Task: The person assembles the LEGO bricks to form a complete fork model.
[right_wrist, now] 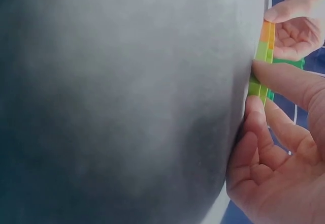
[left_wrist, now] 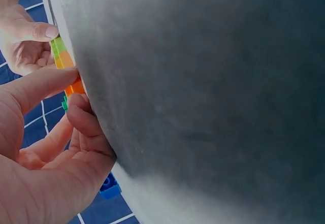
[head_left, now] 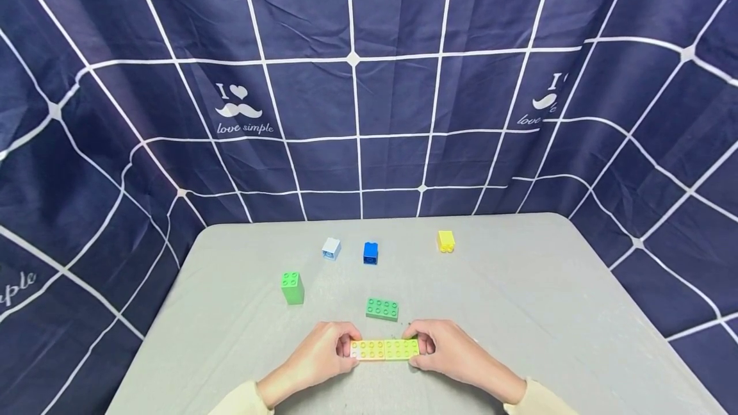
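An orange brick (head_left: 369, 350) and a lime-green brick (head_left: 401, 349) lie end to end at the front of the table, studs up. My left hand (head_left: 319, 352) pinches the orange brick's outer end between thumb and fingers. At the opposite end, my right hand (head_left: 452, 349) grips the lime-green brick the same way. Both wrist views show the bricks edge-on, partly hidden by fingers. Whether they are joined or merely touching, I cannot tell. Just beyond them sits a green eight-stud brick (head_left: 382, 309).
A tall green block (head_left: 293, 288) stands to the left. Farther back lie a pale blue brick (head_left: 331, 248), a blue brick (head_left: 371, 253) and a yellow brick (head_left: 446, 241). A dark blue, white-lined curtain (head_left: 398, 95) hangs around the grey table (head_left: 519, 312).
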The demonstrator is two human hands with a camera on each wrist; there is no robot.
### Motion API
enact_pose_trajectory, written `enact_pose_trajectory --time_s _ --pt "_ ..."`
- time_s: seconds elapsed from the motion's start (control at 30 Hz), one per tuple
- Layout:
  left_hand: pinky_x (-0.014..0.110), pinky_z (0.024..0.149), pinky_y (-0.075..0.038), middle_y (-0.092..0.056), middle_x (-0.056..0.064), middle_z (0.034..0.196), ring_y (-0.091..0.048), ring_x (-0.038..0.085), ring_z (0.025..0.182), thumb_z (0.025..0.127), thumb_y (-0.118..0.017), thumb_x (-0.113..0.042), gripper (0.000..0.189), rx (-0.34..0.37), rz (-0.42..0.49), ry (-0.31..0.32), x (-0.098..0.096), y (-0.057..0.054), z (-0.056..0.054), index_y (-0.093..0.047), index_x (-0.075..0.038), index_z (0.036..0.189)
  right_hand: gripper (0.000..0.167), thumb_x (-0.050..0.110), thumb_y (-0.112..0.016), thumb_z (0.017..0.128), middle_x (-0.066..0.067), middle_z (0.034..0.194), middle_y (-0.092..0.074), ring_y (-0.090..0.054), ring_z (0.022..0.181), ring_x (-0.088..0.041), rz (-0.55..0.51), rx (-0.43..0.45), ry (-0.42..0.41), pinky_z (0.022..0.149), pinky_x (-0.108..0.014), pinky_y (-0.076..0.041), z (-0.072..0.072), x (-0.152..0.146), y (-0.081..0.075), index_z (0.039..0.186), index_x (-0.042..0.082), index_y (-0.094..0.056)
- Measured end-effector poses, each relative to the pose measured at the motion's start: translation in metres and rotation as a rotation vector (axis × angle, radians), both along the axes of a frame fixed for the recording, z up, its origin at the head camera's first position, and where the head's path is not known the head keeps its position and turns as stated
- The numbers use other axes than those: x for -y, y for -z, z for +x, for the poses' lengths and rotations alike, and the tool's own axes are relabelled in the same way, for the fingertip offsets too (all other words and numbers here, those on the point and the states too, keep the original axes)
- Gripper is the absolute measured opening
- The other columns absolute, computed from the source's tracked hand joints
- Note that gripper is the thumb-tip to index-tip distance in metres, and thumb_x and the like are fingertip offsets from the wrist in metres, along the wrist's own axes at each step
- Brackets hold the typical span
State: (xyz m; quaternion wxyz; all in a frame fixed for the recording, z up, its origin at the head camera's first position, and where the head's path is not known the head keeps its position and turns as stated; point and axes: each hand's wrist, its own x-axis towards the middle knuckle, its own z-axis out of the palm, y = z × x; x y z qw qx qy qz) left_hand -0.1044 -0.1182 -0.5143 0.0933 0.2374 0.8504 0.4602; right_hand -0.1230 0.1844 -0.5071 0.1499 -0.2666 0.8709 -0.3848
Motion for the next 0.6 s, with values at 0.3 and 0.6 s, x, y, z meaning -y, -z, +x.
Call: enact_pose_trajectory --time_s 0.3,0.6 --pt "0.021 0.064 -0.046 -0.058 -0.009 0.076 -0.051 0.000 0.067 0.079 -0.090 0.005 0.035 0.011 -0.040 0.067 0.007 -0.003 -0.001 -0.071 -0.010 0.104 0.030 0.017 -0.091 0.087 0.015 0.076 -0.058 -0.052 0.071 -0.001 0.035 0.004 -0.050 0.066 -0.025 -0.045 -0.002 0.000 -0.005 0.111 0.023 -0.075" --pt "0.021 0.066 -0.048 -0.059 -0.007 0.080 -0.053 0.001 0.070 0.082 -0.091 0.000 0.038 0.028 -0.020 0.081 0.008 -0.007 0.003 -0.069 -0.009 0.111 0.043 0.023 -0.089 0.090 0.016 0.077 -0.058 -0.052 0.069 0.000 0.033 0.001 -0.076 0.070 -0.026 -0.045 0.000 -0.011 -0.019 0.126 0.009 -0.070"
